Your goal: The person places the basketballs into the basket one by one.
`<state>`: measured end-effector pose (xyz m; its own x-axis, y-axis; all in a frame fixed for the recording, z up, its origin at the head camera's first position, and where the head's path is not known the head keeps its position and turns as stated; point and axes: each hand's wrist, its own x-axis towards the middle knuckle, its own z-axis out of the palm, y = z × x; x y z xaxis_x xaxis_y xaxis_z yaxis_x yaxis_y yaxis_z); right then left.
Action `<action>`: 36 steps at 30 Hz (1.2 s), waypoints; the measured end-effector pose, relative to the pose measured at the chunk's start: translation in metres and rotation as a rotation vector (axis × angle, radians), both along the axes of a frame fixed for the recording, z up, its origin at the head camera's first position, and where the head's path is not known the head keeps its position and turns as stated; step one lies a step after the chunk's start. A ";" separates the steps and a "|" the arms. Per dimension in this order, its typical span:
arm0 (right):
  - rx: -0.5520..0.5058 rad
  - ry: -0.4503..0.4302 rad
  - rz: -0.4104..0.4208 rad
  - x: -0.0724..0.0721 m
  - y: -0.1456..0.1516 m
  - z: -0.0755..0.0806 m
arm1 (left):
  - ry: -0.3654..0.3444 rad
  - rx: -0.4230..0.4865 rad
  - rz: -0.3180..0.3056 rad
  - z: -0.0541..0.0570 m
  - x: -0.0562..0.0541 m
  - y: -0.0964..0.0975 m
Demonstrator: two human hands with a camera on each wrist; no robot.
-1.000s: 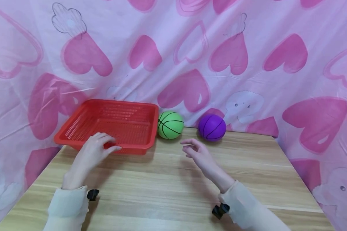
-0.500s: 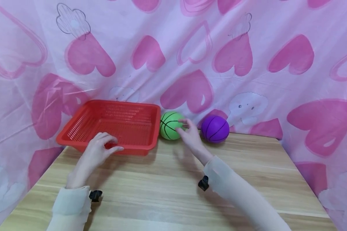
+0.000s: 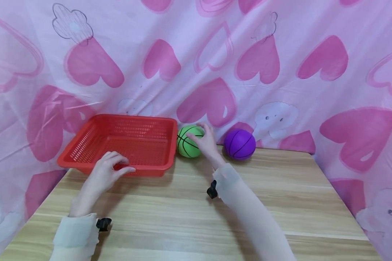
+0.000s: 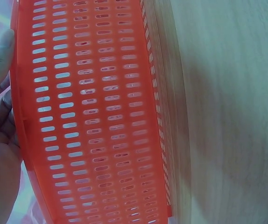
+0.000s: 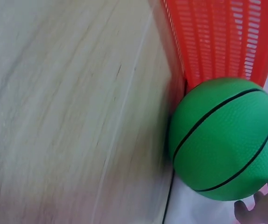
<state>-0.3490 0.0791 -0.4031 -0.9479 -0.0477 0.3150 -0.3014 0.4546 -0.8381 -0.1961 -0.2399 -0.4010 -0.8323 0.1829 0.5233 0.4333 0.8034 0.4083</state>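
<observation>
Just left of your loosely spread right hand point(image 3: 208, 142) (the nearer) sits the round green rubber-looking ball point(image 3: 186, 145), while your left hand point(image 3: 105, 173) grips the red rectangular plastic basket point(image 3: 153, 169).

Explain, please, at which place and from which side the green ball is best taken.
I would suggest gripping the green ball across its widest part, coming from the right and slightly above, with the right hand curved round it. It is round, without a handle, and the red basket stands close on its left.
</observation>
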 end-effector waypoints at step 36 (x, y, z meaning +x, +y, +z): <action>-0.065 -0.062 -0.008 -0.001 -0.001 -0.037 | -0.026 -0.018 0.019 0.000 0.004 0.001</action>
<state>-0.3501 0.0783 -0.4397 -0.9659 -0.0217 0.2581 -0.2449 0.4007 -0.8829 -0.1921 -0.2389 -0.4010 -0.8488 0.1761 0.4986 0.4074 0.8188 0.4045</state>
